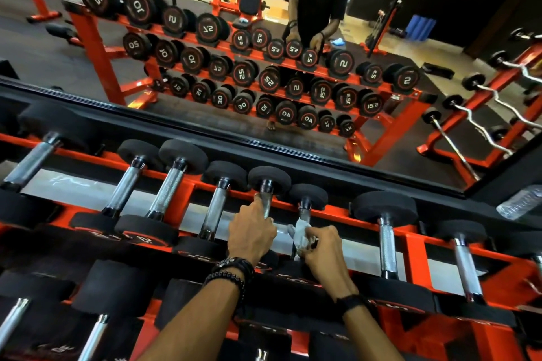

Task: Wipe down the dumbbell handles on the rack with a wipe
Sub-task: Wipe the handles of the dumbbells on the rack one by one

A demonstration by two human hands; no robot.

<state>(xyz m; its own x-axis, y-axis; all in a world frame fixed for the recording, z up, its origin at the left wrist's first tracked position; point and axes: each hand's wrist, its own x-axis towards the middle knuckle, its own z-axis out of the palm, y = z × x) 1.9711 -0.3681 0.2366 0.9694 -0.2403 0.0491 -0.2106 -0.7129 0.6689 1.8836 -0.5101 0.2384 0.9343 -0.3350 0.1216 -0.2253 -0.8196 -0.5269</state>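
Orange steel rails of the dumbbell rack [416, 255] run across the lower half of the view, with black-headed dumbbells lying side by side on the top tier, their chrome handles pointing toward the mirror [264, 97] behind; the left hand [252, 233] is curled round the handle of one small dumbbell [268, 182], its forefinger reaching up along the bar toward the far head; the wrist carries dark beaded bracelets [231, 274]; just beside it, the right hand [324, 252] pinches a crumpled white wipe [300, 233], fingers closed on it, and the wipe is pressed against the handle of the neighbouring dumbbell [308, 196], the next one to the right; a dark band sits on the right wrist; to the left of the hands several more dumbbells lie on the same tier, among them one with a knurled handle [168, 189]; to the right, two others with bright knurled handles [387, 246] lie well apart from the hands; a lower tier with larger black heads shows at the bottom edge; a clear plastic bottle [519, 202] lies at the far right, near the mirror's frame; the mirror reflects the rack's numbered dumbbell ends, a person in black clothing bent over it, and curl bars [481, 123] on an orange stand.
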